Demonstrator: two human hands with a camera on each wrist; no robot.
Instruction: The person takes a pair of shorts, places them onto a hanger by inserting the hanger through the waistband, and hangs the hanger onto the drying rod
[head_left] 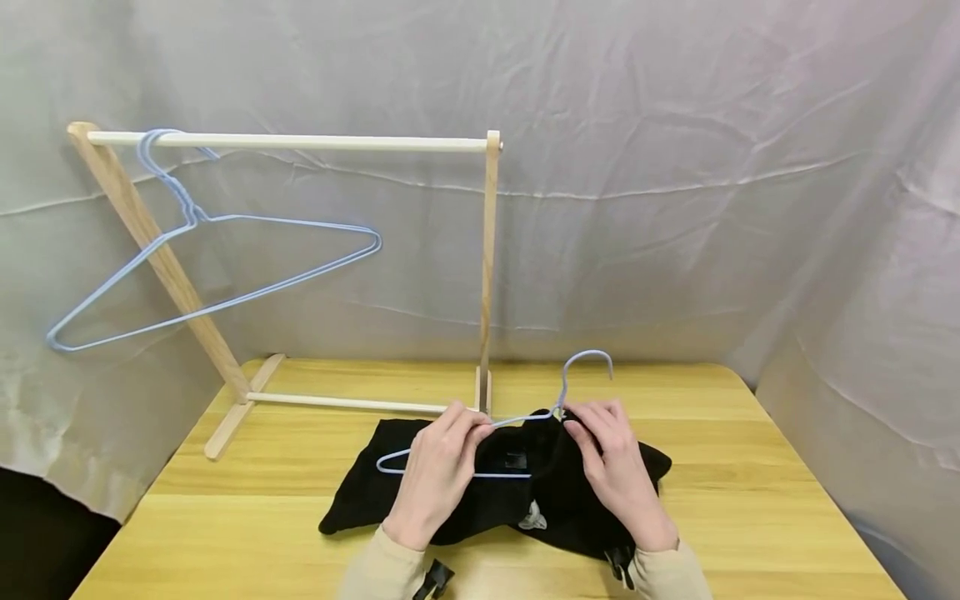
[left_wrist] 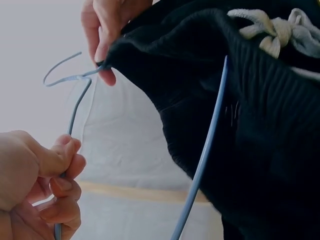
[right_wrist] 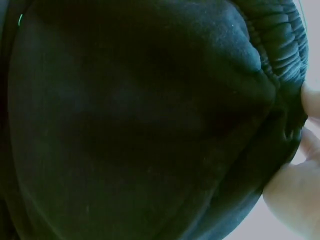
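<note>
Black shorts (head_left: pixel 480 518) with a gathered elastic waistband and a pale drawstring bow (left_wrist: pixel 280 32) lie spread over the table. A light blue wire hanger (head_left: pixel 498 476) is partly inside the waist opening, its hook standing up toward the back. My left hand (head_left: pixel 442 471) grips the hanger's sloping left arm between thumb and curled fingers. Beside the hanger's neck, my right hand (head_left: pixel 615 462) pinches the waistband edge. The hanger's right end is hidden by the black cloth. Dark fabric of the shorts (right_wrist: pixel 125 125) fills most of the right wrist view.
Behind the shorts at left stands a wooden rack (head_left: pixel 486 275) with a white top rail (head_left: pixel 315 142). Light blue hangers (head_left: pixel 288 283) hang at the rail's left end. Grey curtain (head_left: pixel 675 250) surrounds the back and sides of the wooden table (head_left: pixel 750 517).
</note>
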